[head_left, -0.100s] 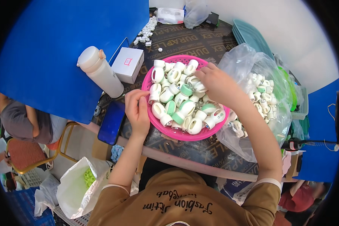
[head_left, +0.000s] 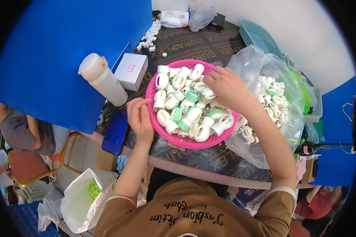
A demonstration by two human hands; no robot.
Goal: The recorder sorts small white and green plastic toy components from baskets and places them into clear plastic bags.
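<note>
Potentially, rounded white-and-green plastic pieces (head_left: 187, 106), heaped high, could spill if the round pink plastic basket (head_left: 192, 144) tips; left hand (head_left: 141, 121) fingers loosely curled, right hand (head_left: 226, 90) grip indeterminable.

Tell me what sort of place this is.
Probably an assembly or sorting workshop: a pink basket heaped with white and green plastic pieces, a clear bag of similar pieces, and a blue partition beside the dark table.

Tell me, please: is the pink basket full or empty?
Full, or nearly so: white and green pieces cover almost all of the basket inside its rim.
</note>
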